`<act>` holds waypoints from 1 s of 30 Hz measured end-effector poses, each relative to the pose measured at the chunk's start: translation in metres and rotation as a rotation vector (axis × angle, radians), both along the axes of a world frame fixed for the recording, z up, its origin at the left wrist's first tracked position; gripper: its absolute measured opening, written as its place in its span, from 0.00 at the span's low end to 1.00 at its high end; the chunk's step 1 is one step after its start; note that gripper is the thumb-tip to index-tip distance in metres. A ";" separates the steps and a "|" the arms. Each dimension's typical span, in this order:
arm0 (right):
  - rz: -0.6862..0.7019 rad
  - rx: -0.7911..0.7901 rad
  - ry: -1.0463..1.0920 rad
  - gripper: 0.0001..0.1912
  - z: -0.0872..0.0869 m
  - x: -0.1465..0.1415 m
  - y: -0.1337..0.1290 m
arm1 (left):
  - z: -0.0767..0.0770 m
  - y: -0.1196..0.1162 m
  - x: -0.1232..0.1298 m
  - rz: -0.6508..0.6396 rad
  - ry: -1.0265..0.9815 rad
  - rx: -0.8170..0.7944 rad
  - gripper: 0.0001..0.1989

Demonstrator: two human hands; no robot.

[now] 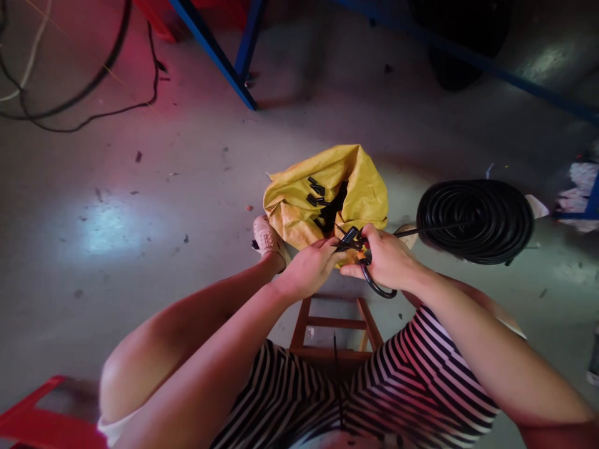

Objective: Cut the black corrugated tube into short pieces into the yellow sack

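My left hand is closed, its fingertips at the end of a black tube, just over the near rim of a yellow sack. Short cut pieces of black tube lie inside the sack. My right hand is wrapped round what look like scissors with a black looped handle and an orange part. A small ribbed black part shows between the hands; I cannot tell what it belongs to. The black tube runs from the right hand to a coil.
Below the hands stands a wooden stool. Blue metal legs rise at the top, and loose cables lie at top left. A red plastic stool is at lower left. Dark scraps litter the grey floor.
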State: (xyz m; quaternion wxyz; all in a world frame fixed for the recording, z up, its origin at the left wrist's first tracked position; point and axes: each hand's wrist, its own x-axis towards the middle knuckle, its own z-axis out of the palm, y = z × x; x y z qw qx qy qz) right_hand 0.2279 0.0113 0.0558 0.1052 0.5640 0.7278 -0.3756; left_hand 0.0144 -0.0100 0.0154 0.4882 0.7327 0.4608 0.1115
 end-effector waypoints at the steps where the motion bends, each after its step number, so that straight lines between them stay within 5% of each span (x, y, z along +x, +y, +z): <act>1: 0.001 -0.003 -0.014 0.39 0.000 0.000 0.000 | 0.000 0.000 0.000 0.006 0.000 0.004 0.10; 17: -0.005 0.042 -0.108 0.34 -0.003 0.004 0.006 | 0.008 0.004 -0.002 0.120 -0.073 -0.085 0.13; 30: 0.116 0.092 -0.030 0.39 -0.006 0.002 0.002 | 0.005 0.002 -0.005 -0.098 -0.054 -0.071 0.16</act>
